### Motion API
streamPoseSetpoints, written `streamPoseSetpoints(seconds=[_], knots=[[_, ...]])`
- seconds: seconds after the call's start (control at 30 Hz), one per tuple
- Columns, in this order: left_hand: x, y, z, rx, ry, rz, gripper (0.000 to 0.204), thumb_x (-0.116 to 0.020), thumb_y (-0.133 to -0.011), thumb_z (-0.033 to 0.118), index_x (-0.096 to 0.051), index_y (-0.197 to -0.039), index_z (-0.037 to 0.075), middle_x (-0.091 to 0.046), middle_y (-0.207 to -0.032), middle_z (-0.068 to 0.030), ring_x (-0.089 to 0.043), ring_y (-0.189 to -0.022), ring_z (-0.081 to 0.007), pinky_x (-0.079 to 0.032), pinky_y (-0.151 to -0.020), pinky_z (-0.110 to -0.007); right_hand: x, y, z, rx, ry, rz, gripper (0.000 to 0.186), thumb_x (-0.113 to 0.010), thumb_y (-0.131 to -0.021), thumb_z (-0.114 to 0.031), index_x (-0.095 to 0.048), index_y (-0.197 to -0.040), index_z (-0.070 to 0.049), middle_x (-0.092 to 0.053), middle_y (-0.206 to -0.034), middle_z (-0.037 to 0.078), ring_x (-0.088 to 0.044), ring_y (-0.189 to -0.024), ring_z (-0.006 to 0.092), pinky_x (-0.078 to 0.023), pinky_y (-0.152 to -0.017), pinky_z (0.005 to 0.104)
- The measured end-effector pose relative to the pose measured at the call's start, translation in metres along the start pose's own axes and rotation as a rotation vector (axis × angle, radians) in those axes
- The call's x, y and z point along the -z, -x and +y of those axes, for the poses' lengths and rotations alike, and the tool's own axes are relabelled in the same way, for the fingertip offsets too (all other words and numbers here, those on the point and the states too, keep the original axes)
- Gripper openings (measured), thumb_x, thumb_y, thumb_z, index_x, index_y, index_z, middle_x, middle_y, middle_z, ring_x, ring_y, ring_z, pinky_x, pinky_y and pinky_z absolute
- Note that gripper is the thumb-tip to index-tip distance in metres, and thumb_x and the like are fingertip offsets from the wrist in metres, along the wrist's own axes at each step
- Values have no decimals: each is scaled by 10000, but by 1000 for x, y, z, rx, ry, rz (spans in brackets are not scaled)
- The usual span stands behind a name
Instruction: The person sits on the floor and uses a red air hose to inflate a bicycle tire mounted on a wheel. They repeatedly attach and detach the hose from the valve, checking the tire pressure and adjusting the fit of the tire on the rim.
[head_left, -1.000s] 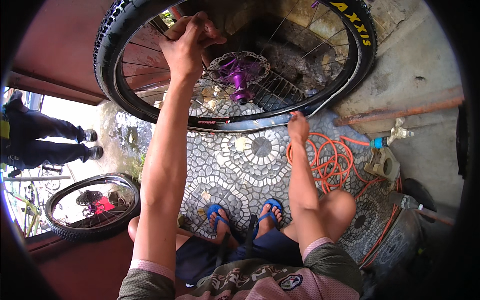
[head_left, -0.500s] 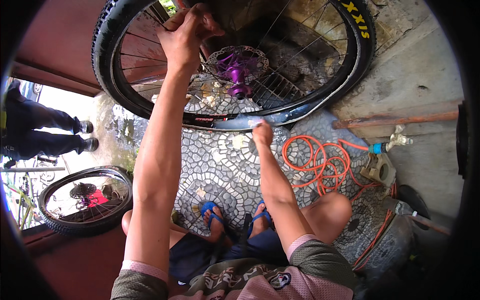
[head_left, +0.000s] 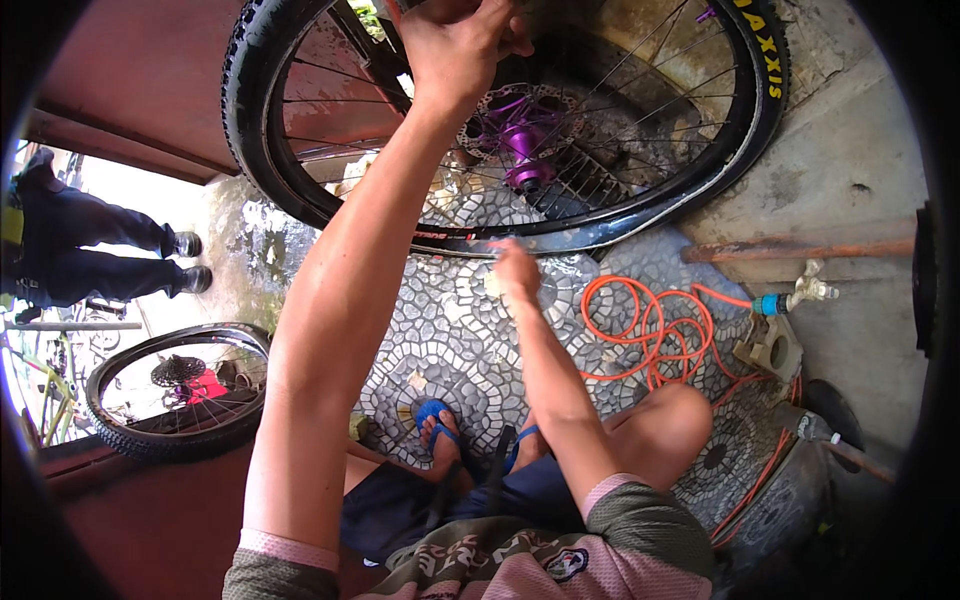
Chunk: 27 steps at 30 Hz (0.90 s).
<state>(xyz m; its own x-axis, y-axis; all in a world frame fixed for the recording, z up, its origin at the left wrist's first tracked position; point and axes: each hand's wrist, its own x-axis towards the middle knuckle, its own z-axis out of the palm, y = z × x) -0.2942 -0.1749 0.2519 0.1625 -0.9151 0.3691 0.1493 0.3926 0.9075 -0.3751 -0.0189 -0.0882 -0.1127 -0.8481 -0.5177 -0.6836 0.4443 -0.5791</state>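
Observation:
A bicycle wheel with a black tyre (head_left: 757, 50), dark rim and purple hub (head_left: 525, 150) is tilted before me, its top cut off by the frame edge. A disc rotor surrounds the hub. My left hand (head_left: 455, 55) is raised in front of the wheel's upper part, fingers curled; what they grip is hidden. At the wheel's near lower edge, my right hand (head_left: 517, 272) is closed with its fingertips against the rim. Anything small inside it cannot be made out. A pale bluish sheen lies along the rim and tyre to its right.
An orange hose (head_left: 650, 320) lies coiled on the pebble-mosaic floor (head_left: 450, 340), joined to a tap (head_left: 812, 288). Another wheel (head_left: 180, 385) with a cassette leans at left. Beyond it a person (head_left: 90, 245) stands in dark trousers. A plastic bottle (head_left: 802, 424) lies at right.
My left hand has moved right across the wheel. My right hand has shifted slightly left along the rim. The wheel appears farther right, and the whole view has shifted a little.

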Motion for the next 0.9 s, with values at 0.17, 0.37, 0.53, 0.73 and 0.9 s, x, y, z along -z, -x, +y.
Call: streamPoseSetpoints(seconds=[0.17,0.37,0.53,0.73,0.9], knots=[[-16,-1,2,-20,17,14,237,-695,-999,180,-674,-863,-13,-666,-736,-54,-654,-636,-131,-592,-566,-295,70,-40,88,-114,-28,300,329,-503,-948,-108,-741,-1165,-176,-769,-989,153,-750,-893,347,-578,-769,478],[-11,0,-14,-21,101,-71,231,-682,-1009,180,-679,-875,-8,-664,-740,-51,-643,-624,-127,-571,-575,-287,-16,4,-9,-5,67,50,317,-542,-934,-165,-717,-1195,-202,-752,-1042,190,-725,-963,391,-571,-865,485],[-24,-1,2,-74,46,-92,253,-685,-1013,200,-678,-861,-2,-656,-713,-45,-630,-604,-121,-548,-564,-278,61,-31,104,-88,-32,315,319,-495,-988,-205,-686,-1240,-168,-751,-1005,211,-727,-941,426,-566,-820,525],[-34,4,6,-93,6,-71,257,-678,-1024,201,-683,-866,-2,-652,-701,-35,-622,-593,-120,-535,-557,-277,5,-22,48,-90,-57,252,263,-561,-949,-210,-688,-1176,-180,-751,-1038,191,-712,-977,436,-554,-851,552],[-26,9,-4,-83,18,-84,258,-685,-1025,214,-694,-887,-4,-657,-707,-36,-623,-596,-119,-538,-561,-276,-19,-11,30,-19,-97,125,335,-566,-958,-228,-664,-1278,-246,-754,-998,205,-732,-964,414,-568,-836,538]])
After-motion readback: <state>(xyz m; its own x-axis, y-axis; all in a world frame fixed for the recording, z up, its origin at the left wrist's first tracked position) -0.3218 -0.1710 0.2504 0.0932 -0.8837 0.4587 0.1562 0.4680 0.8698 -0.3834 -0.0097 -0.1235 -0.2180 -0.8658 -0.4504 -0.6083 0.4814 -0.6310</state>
